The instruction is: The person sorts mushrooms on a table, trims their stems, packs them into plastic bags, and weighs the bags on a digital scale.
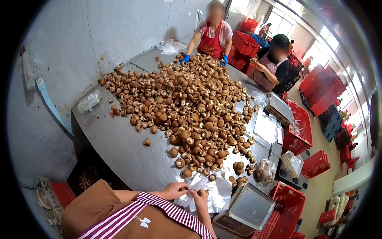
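At the near edge of the steel table, my left hand [175, 190] is closed, its fingertips pinched at the edge of thin white plastic bags [217, 201]. Close beside it, my right hand [200, 200] pinches with thumb and forefinger over the same plastic; the exact grip is small and partly hidden. Just beyond the bags begins a large heap of brown shiitake mushrooms [195, 115], caps and pale stems mixed. A weighing scale with a flat metal pan [252, 206] stands to the right of my right hand.
A filled bag of mushrooms [265, 170] lies beyond the scale. Red crates [297, 127] line the table's right side. Across the heap stands a person in a red apron [211, 42] with blue gloves; another in a checked apron [267, 71] is at the right edge.
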The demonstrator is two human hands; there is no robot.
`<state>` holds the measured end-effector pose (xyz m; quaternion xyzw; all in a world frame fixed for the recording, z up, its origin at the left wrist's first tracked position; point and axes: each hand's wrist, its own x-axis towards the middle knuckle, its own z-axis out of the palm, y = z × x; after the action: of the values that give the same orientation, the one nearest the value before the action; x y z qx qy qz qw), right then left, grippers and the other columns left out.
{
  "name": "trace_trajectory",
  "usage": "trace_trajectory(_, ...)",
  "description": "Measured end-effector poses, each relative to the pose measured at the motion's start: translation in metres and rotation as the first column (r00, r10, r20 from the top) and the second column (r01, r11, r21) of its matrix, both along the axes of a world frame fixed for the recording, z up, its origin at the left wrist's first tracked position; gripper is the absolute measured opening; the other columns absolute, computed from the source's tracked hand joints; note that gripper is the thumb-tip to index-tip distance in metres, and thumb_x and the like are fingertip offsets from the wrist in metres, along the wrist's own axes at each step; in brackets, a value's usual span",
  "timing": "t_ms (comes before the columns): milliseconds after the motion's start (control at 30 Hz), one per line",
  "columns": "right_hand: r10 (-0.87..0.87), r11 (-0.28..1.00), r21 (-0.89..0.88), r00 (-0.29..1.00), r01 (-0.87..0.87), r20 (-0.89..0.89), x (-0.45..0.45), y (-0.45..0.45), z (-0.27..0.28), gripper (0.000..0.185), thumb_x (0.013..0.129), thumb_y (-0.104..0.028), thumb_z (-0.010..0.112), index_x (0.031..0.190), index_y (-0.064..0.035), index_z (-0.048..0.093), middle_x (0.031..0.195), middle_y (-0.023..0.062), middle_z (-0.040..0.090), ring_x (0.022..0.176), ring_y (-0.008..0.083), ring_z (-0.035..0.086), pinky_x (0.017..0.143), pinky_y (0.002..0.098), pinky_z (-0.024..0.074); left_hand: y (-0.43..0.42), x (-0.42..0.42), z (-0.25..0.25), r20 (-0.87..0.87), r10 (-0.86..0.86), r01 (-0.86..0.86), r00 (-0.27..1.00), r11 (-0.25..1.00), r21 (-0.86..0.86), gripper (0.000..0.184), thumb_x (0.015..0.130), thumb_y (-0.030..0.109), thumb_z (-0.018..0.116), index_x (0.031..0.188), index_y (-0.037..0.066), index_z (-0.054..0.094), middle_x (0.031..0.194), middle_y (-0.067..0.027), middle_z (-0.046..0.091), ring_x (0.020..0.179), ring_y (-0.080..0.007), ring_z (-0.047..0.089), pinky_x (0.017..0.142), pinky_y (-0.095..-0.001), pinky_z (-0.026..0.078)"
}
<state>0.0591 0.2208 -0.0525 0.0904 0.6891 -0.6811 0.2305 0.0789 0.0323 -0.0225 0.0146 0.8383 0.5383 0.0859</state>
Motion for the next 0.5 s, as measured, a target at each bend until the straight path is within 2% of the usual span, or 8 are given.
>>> trace_trajectory(67, 0.001, 1.0, 0.007, 1.0, -0.001, 0.0, -0.002, -0.003, 0.007, 0.015, 0.086, -0.008, 0.07, 0.097, 0.0005, 0.064, 0.088, 0.004, 0.067, 0.078, 0.0109, 0.061, 0.067, 0.0252, 0.0468, 0.0, -0.001, -0.007, -0.12, -0.023, 0.02, 0.992, 1.0, -0.022, 0.021, 0.084, 0.023, 0.065, 0.099, 0.008, 0.068, 0.092, -0.0115, 0.069, 0.08, -0.0295, 0.066, 0.068, -0.0384, 0.051)
trace_trajectory(133, -0.057, 0.992, -0.111, 0.998, 0.054, -0.023, -0.002, -0.009, 0.016, 0.016, 0.086, -0.011, 0.073, 0.083, -0.0018, 0.059, 0.074, -0.0023, 0.058, 0.066, 0.0052, 0.049, 0.057, 0.023, 0.0394, 0.0, -0.003, -0.005, -0.157, -0.015, 0.01, 0.988, 0.999, -0.034, 0.02, 0.083, 0.022, 0.065, 0.097, 0.008, 0.068, 0.09, -0.0111, 0.068, 0.078, -0.0292, 0.066, 0.067, -0.0385, 0.051)
trace_trajectory(267, -0.062, 0.99, -0.127, 0.998, 0.06, -0.008, 0.001, -0.013, 0.027, 0.016, 0.086, -0.01, 0.073, 0.082, -0.0021, 0.059, 0.074, -0.0027, 0.058, 0.067, 0.0046, 0.049, 0.057, 0.0222, 0.0387, -0.002, -0.006, -0.005, -0.206, 0.0, -0.016, 0.979, 0.997, -0.077, 0.017, 0.081, 0.021, 0.065, 0.09, 0.007, 0.068, 0.085, -0.0102, 0.066, 0.075, -0.0287, 0.065, 0.066, -0.0391, 0.051)
trace_trajectory(333, 0.015, 0.99, -0.138, 1.0, -0.014, 0.002, 0.002, -0.006, 0.012, 0.016, 0.088, -0.006, 0.068, 0.101, 0.0007, 0.063, 0.093, 0.0047, 0.068, 0.082, 0.0112, 0.062, 0.074, 0.0256, 0.0495, -0.003, -0.006, 0.001, -0.197, -0.012, 0.003, 0.98, 0.999, -0.046, 0.017, 0.081, 0.021, 0.065, 0.089, 0.007, 0.068, 0.085, -0.0102, 0.066, 0.074, -0.0288, 0.064, 0.066, -0.0392, 0.051)
trace_trajectory(467, 0.043, 0.997, -0.069, 0.999, -0.043, -0.002, 0.002, 0.001, -0.016, 0.018, 0.089, -0.006, 0.067, 0.105, 0.0004, 0.063, 0.094, 0.0035, 0.067, 0.084, 0.0102, 0.061, 0.074, 0.0239, 0.0491, -0.001, -0.005, 0.007, -0.164, -0.045, 0.037, 0.986, 0.998, -0.05, 0.015, 0.08, 0.018, 0.069, 0.088, 0.006, 0.067, 0.088, -0.01, 0.066, 0.078, -0.0293, 0.064, 0.068, -0.0379, 0.052)
trace_trajectory(500, 0.026, 0.99, -0.139, 1.0, -0.023, 0.018, 0.0, -0.008, 0.02, 0.015, 0.089, -0.007, 0.068, 0.101, -0.0003, 0.063, 0.093, 0.0037, 0.067, 0.083, 0.0098, 0.061, 0.072, 0.024, 0.049, -0.001, -0.006, 0.006, -0.151, -0.047, 0.04, 0.987, 0.998, -0.048, 0.015, 0.08, 0.018, 0.069, 0.088, 0.006, 0.067, 0.088, -0.01, 0.066, 0.078, -0.0293, 0.064, 0.068, -0.0379, 0.052)
